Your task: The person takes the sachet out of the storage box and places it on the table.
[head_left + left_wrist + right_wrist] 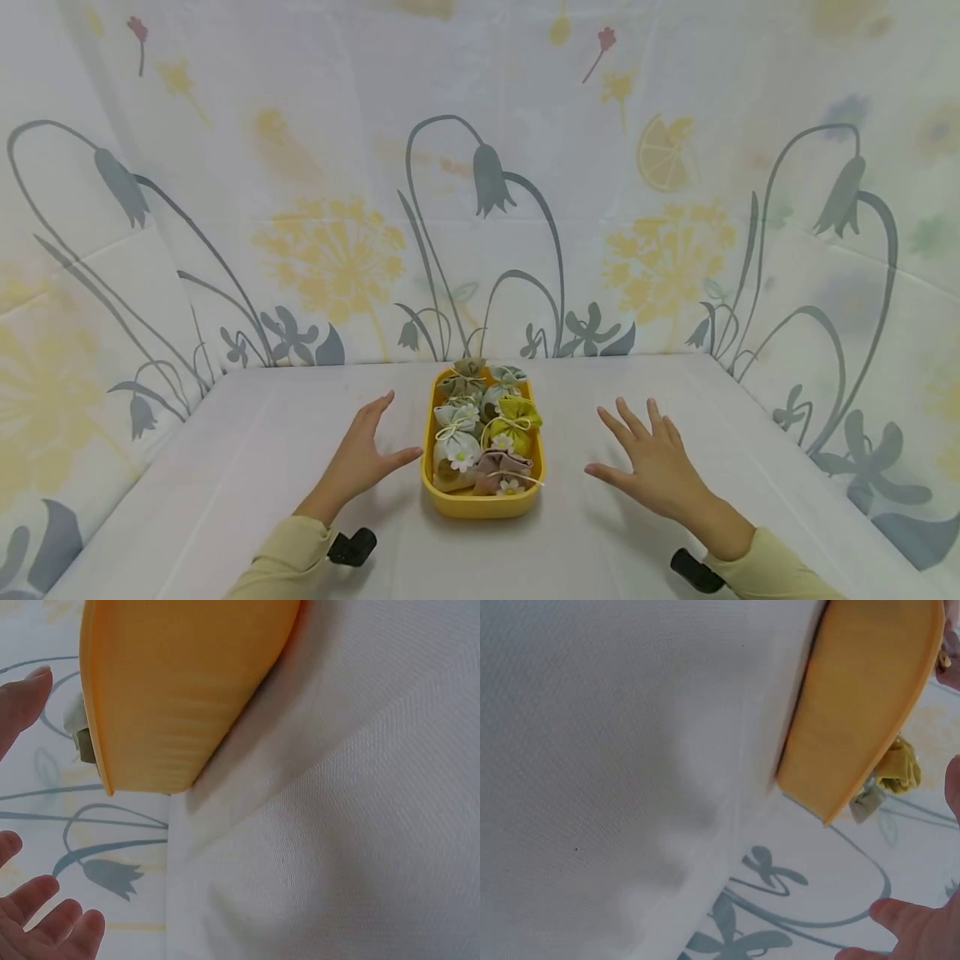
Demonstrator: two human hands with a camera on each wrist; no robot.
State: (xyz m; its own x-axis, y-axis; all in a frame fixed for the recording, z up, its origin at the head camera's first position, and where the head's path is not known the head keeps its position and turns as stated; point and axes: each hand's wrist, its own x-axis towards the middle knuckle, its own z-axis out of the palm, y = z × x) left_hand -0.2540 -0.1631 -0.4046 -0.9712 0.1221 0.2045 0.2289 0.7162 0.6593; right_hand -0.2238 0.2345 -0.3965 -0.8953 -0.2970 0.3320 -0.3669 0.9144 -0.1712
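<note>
left hand (358, 458) and right hand (658, 467) spread wide, empty, flanking the yellow tray (483, 507) of cloth pouches (516, 410); reach or release is hard to tell, gripping needs closing inward.

"What stood behind the bench (285, 425)?"
"A white wall (360, 150), printed with grey bellflowers (491, 179) on arching stems, big yellow blossoms (341, 258) and, towards the right, a citrus slice (663, 158)."
"And the sides?"
"Similar prints ran along both, with crease lines across the white."
"The light?"
"Soft and even; faint shadows lay on the pale benchtop."
</note>
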